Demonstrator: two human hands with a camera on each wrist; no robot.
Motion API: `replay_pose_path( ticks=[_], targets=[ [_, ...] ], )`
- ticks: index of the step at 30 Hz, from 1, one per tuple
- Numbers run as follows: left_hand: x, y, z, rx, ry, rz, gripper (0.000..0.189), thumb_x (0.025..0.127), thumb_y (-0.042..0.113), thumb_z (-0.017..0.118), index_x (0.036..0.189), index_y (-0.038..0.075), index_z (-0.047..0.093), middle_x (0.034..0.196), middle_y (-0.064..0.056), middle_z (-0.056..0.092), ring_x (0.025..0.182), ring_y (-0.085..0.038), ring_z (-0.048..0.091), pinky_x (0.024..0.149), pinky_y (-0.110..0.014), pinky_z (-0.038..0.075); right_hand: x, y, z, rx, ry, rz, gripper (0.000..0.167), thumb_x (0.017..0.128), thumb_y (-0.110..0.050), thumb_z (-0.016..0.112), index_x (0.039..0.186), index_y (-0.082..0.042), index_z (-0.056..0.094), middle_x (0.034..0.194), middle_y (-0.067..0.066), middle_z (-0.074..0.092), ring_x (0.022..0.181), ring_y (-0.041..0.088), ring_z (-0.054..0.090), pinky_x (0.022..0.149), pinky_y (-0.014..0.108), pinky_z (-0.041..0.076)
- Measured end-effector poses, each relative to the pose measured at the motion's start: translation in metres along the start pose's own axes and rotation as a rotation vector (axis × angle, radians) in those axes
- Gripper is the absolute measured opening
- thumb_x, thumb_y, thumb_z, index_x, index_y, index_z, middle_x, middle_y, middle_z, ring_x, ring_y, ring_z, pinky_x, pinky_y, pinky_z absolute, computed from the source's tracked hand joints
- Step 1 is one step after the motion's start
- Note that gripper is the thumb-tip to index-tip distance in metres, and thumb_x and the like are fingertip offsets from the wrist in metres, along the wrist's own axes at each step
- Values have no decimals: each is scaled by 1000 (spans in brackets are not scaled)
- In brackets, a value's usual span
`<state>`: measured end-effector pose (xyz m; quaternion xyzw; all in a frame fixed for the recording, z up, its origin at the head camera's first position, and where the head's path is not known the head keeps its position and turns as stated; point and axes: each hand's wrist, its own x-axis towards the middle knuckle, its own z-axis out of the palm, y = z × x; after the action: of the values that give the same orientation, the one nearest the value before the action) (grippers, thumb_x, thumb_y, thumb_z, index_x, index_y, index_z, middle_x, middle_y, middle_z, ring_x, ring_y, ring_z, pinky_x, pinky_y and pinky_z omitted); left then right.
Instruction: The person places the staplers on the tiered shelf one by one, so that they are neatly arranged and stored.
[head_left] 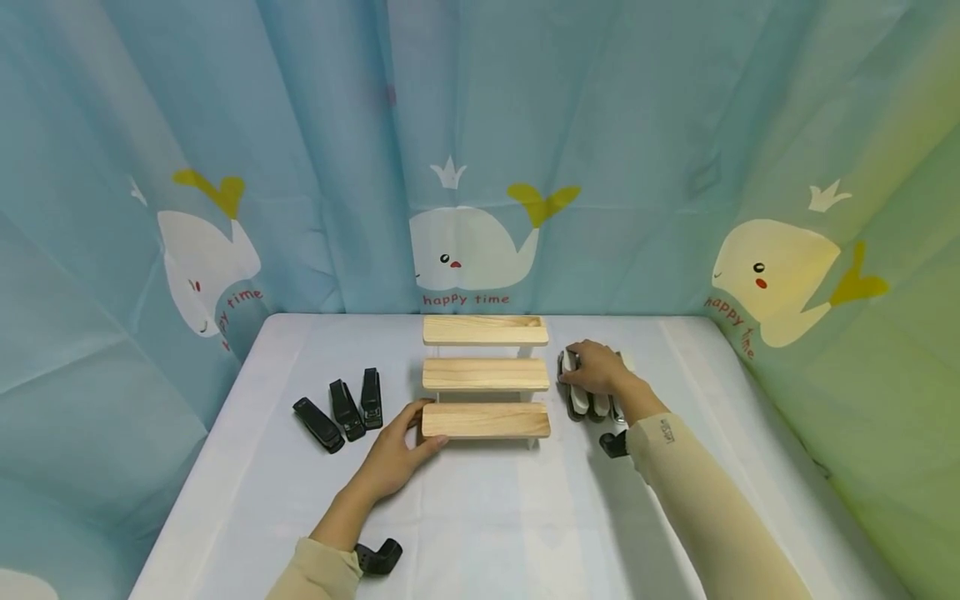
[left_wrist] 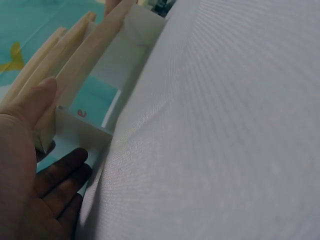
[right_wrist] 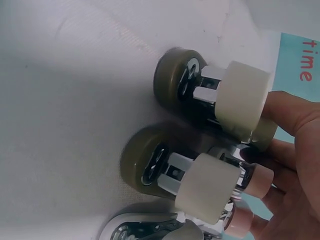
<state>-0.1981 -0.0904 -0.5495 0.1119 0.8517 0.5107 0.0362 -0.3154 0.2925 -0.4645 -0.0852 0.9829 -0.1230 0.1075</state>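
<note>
A three-tier stand (head_left: 486,421) with wooden boards and pale supports stands mid-table. My left hand (head_left: 397,454) holds the left end of its lowest board, the thumb (left_wrist: 37,100) against the front edge and the other fingers around the end and below. To the right of the stand lie several staplers with whitish tops. My right hand (head_left: 596,368) pinches the far end of the leftmost stapler (right_wrist: 240,100), which has an olive base. A second stapler (right_wrist: 205,187) of the same look lies beside it, close under my curled fingers, and a third (right_wrist: 145,227) shows a grey-rimmed base.
Three black staplers, among them the outermost one (head_left: 318,425), lie on the white tablecloth (head_left: 480,517) left of the stand. A blue curtain (head_left: 637,167) with printed whales hangs along the table's back edge and sides.
</note>
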Motion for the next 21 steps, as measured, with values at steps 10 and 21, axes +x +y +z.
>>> replay_pose_path(
  ticks=[10, 21],
  targets=[
    [-1, -2, 0, 14, 2, 13, 75, 90, 61, 72, 153, 32, 45, 149, -5, 59, 144, -31, 50, 120, -66, 32, 3, -6, -1, -30, 35, -6, 69, 93, -33, 78, 145, 5, 53, 143, 30, 58, 133, 50, 53, 117, 64, 37],
    [-1, 0, -1, 24, 6, 11, 74, 90, 63, 72, 153, 36, 44, 150, -5, 58, 145, -31, 49, 120, -65, 31, 3, -7, -2, -22, 79, -24, 70, 89, -32, 81, 143, 3, 54, 134, 27, 64, 126, 48, 59, 116, 65, 36]
  ],
)
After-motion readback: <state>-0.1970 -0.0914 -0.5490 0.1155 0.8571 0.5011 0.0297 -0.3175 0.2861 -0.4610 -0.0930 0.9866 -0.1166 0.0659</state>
